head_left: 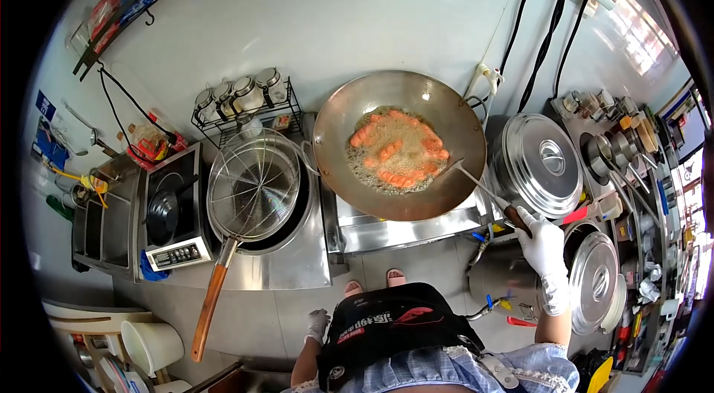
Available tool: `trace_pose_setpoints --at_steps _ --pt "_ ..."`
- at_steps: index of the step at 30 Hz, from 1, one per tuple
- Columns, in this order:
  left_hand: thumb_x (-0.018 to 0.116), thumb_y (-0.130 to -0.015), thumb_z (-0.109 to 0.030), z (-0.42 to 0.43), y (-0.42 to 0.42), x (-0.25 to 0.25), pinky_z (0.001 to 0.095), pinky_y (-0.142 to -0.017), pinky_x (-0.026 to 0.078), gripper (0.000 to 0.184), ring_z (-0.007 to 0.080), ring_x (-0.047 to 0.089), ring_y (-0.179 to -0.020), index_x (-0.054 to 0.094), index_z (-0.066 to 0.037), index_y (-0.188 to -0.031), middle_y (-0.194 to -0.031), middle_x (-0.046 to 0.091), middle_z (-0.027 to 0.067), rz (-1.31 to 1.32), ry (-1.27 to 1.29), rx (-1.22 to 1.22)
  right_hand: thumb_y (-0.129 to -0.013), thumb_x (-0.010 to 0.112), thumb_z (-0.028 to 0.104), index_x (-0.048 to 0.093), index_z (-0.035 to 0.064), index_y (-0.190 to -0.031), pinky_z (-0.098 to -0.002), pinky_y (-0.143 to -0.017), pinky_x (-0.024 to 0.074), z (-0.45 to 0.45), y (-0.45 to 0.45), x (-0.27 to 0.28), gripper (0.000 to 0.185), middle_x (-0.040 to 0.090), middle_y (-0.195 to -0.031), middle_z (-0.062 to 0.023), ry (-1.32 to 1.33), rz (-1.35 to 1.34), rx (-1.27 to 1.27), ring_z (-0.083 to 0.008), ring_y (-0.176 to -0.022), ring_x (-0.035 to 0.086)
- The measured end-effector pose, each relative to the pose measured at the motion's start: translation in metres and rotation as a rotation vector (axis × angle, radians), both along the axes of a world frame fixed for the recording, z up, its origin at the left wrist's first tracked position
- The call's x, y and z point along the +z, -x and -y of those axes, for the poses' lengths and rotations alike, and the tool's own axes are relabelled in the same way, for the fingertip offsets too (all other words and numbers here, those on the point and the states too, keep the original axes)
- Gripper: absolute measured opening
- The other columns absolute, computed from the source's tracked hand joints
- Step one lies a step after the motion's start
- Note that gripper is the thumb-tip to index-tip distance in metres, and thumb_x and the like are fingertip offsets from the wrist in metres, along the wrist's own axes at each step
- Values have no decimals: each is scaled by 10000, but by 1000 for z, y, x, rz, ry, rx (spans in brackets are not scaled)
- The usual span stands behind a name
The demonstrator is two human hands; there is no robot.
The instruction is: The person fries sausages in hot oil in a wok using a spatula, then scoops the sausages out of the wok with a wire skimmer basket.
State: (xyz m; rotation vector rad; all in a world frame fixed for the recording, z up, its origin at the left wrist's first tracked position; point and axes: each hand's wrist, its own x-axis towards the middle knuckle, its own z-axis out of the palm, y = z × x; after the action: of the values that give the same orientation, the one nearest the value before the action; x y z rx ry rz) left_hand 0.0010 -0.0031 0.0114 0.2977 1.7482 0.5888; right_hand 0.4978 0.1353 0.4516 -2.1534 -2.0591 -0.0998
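My right hand (pixel 541 244), in a white glove, is closed around the dark handle of a wok spatula (pixel 476 180). The spatula's metal head dips into the right side of a large wok (pixel 335 114). Reddish-orange sausages (pixel 401 179) lie in a ring in the bubbling oil (pixel 375 159), with a few pieces near the middle. The spatula head is close to the sausages at the right edge of the oil. Low beside the black apron (pixel 401 319) hangs my left hand (pixel 317 324), also gloved, with loosely bent fingers and nothing visible in it.
A wire strainer (pixel 253 185) with a wooden handle rests over a pot left of the wok. Beyond it are an induction cooker (pixel 175 207) and a sink (pixel 104 222). Lidded steel pots (pixel 539 162) stand at right. Jars (pixel 248 94) sit in a rack behind.
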Motion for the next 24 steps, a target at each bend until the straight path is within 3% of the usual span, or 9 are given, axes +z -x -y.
trace_pose_setpoints --at_steps 11,13,15,17,19,22,24 --pt "488 -868 -271 16 9 -19 348 -542 469 330 227 577 -582 591 21 -981 -723 624 132 -8 -54 -38 -746 674 163 637 92 -1130 -381 -602 496 0 5 -13 393 625 -804 -135 22 -25 51 -304 -677 623" --pt "485 -868 -271 15 7 -11 352 -549 471 337 232 579 -596 590 25 -990 -729 623 137 -2 -98 -37 -725 698 155 632 79 -1152 -392 -642 506 -2 8 -11 439 644 -873 -177 68 -59 17 -337 -719 629" --pt "549 -839 -164 12 6 -5 316 -477 437 182 206 548 -519 582 14 -851 -629 578 119 18 -18 53 -724 698 156 633 81 -1152 -390 -649 509 -3 9 -13 439 646 -891 -185 65 -62 17 -338 -728 632" --pt "547 -837 -165 11 4 0 315 -476 436 185 204 547 -515 584 16 -849 -629 582 120 21 -16 59 -723 698 157 634 82 -1151 -389 -655 513 -3 7 -17 438 649 -910 -192 62 -65 19 -339 -738 635" --pt "544 -835 -165 12 4 -1 314 -474 435 187 203 547 -511 586 18 -848 -629 585 120 25 -13 67 -767 661 199 631 102 -1137 -382 -592 490 -3 4 -23 384 612 -780 -114 0 -14 77 -296 -673 618" --pt "538 -832 -167 11 5 -6 315 -472 432 195 198 543 -499 592 20 -846 -629 594 123 16 1 67 -772 656 205 630 100 -1140 -382 -595 491 -4 3 -26 384 615 -787 -112 6 -9 93 -295 -679 619" --pt "477 -854 -211 10 6 -8 364 -559 474 324 247 574 -594 583 53 -1007 -726 626 152 -14 10 -38 -772 656 206 629 96 -1140 -382 -596 491 -4 5 -26 385 616 -792 -111 13 -17 87 -295 -683 619"
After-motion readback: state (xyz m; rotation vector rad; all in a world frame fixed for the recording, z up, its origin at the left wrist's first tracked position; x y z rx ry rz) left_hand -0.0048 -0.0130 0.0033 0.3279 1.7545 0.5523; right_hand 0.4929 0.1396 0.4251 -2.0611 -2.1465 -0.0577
